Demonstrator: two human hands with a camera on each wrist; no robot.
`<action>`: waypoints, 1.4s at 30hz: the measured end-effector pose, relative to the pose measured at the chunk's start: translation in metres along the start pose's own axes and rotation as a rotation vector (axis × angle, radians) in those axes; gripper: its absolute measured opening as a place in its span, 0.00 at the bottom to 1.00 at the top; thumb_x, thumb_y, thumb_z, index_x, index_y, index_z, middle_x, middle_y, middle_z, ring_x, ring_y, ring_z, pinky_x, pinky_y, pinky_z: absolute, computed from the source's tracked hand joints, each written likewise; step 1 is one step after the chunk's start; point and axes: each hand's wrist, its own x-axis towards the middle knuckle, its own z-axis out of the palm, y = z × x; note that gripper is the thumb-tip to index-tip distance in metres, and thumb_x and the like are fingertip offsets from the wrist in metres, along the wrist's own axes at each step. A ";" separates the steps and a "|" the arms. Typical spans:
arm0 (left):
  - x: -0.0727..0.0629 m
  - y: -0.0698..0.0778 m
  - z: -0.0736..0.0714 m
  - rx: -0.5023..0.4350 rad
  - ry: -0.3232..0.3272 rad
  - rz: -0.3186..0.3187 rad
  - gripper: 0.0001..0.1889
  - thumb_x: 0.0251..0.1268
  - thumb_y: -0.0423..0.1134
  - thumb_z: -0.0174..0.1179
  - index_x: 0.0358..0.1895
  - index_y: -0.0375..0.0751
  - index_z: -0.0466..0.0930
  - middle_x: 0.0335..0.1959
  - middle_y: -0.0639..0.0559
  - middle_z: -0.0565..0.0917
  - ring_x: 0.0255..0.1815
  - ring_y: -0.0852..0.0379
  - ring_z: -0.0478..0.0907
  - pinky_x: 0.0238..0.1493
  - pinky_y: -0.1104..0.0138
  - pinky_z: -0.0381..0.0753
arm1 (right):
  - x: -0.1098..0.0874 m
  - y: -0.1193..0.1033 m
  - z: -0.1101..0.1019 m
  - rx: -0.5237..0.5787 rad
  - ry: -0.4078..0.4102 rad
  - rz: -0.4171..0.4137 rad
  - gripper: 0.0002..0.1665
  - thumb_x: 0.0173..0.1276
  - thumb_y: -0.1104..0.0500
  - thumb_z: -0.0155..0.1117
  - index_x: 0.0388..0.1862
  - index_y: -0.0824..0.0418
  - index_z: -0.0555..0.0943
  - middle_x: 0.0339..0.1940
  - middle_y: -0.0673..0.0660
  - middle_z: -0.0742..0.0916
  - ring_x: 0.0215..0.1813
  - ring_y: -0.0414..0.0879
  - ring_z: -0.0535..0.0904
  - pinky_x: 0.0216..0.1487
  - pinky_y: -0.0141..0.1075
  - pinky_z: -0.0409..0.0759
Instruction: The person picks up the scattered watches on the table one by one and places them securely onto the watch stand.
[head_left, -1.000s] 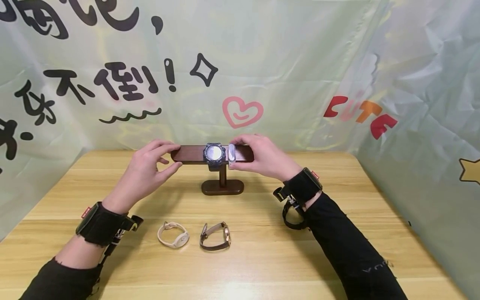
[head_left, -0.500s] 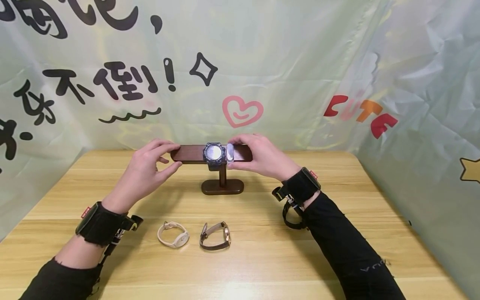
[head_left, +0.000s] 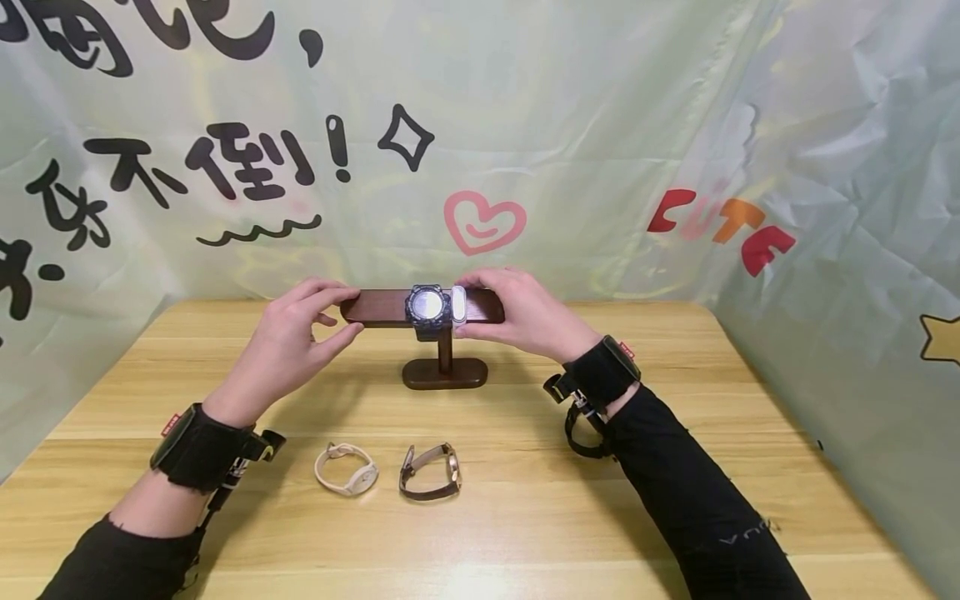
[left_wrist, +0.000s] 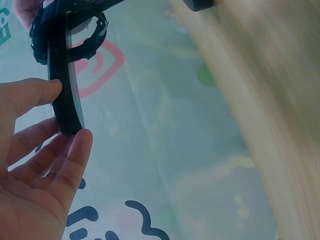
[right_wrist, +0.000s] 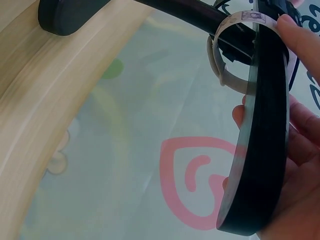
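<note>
A dark brown wooden watch stand [head_left: 381,307] has its bar held level on a post. Around the middle of the bar sits a chunky black digital watch [head_left: 428,305]. Just to its right, a slim pale smart band [head_left: 459,304] loops the bar; its closed strap hangs below in the right wrist view. My right hand [head_left: 528,315] pinches this band between thumb and fingers, with the bar's right end inside the grasp. My left hand [head_left: 288,337] grips the bar's left end, thumb on one edge and fingertips on the other, as the left wrist view shows.
On the wooden table [head_left: 525,533] in front of the stand lie a white watch [head_left: 363,479] and a brown-strapped watch [head_left: 453,473], both buckled into loops. A printed cloth [head_left: 600,108] hangs behind and along the right side.
My right hand has slid the smart band slightly left along the bar, up close to the black watch. The left hand holds the bar in the same place.
</note>
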 end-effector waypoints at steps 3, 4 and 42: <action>0.000 -0.001 0.000 0.002 0.002 0.000 0.21 0.63 0.29 0.76 0.59 0.31 0.86 0.54 0.39 0.86 0.45 0.44 0.88 0.42 0.53 0.94 | 0.000 0.000 0.001 0.002 0.002 -0.010 0.38 0.65 0.46 0.83 0.69 0.59 0.81 0.62 0.57 0.88 0.57 0.50 0.82 0.59 0.46 0.84; 0.000 -0.001 0.000 0.003 0.002 0.000 0.21 0.63 0.29 0.76 0.59 0.31 0.86 0.54 0.40 0.86 0.45 0.44 0.88 0.42 0.53 0.94 | 0.000 0.000 0.001 0.001 0.002 -0.010 0.38 0.65 0.46 0.83 0.70 0.59 0.81 0.62 0.57 0.88 0.57 0.50 0.82 0.59 0.46 0.84; 0.000 -0.001 0.000 0.010 0.007 0.013 0.21 0.63 0.29 0.77 0.59 0.32 0.86 0.54 0.40 0.87 0.46 0.43 0.88 0.42 0.52 0.94 | -0.045 0.012 -0.027 -0.012 -0.001 0.109 0.44 0.70 0.47 0.79 0.79 0.59 0.73 0.74 0.60 0.82 0.67 0.52 0.81 0.70 0.50 0.84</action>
